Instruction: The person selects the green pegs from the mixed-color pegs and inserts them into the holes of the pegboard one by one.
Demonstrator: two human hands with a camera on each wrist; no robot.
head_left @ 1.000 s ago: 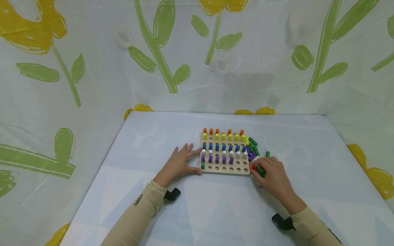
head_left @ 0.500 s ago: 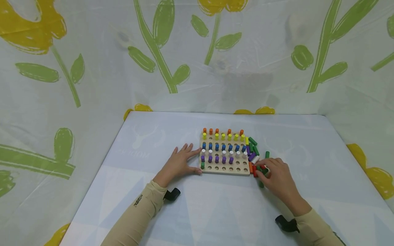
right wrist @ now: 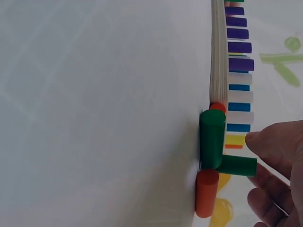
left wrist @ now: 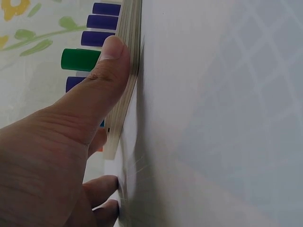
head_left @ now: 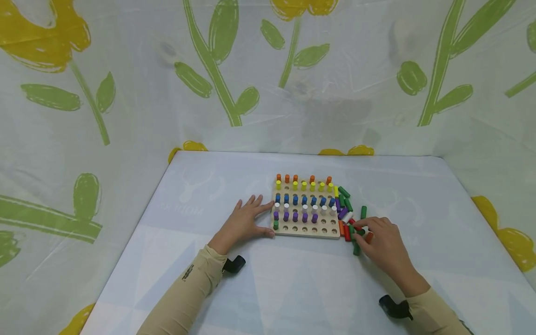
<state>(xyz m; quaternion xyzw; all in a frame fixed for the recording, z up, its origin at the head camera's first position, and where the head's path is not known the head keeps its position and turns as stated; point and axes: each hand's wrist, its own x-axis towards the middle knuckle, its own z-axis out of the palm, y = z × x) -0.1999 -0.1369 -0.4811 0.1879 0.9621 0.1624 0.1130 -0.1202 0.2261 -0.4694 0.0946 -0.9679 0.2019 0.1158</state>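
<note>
A wooden pegboard (head_left: pixel 310 231) bears rows of orange, yellow, blue, white and purple pegs, plus a single green peg (head_left: pixel 276 225) in the nearest row. My left hand (head_left: pixel 247 221) is spread at the board's left side, its thumb against the edge, as the left wrist view (left wrist: pixel 111 90) also shows. Over loose pegs off the right side hovers my right hand (head_left: pixel 383 239), thumb and fingertips apart. In the right wrist view, a green peg (right wrist: pixel 239 165) sticks up between thumb and fingers, a gap showing at the thumb. Another green peg (right wrist: pixel 212 139) and an orange peg (right wrist: pixel 207 194) lie below.
Beside the board's right edge lie loose pegs, among them a red peg (head_left: pixel 347 233), a white peg (head_left: pixel 348 217) and a green peg (head_left: pixel 363 212). The pale table (head_left: pixel 293 288) reaches back to a flower-printed curtain (head_left: pixel 356 102).
My right hand has drawn right and slightly toward me, uncovering red and green pegs by the board's corner. My left hand has stayed in place.
</note>
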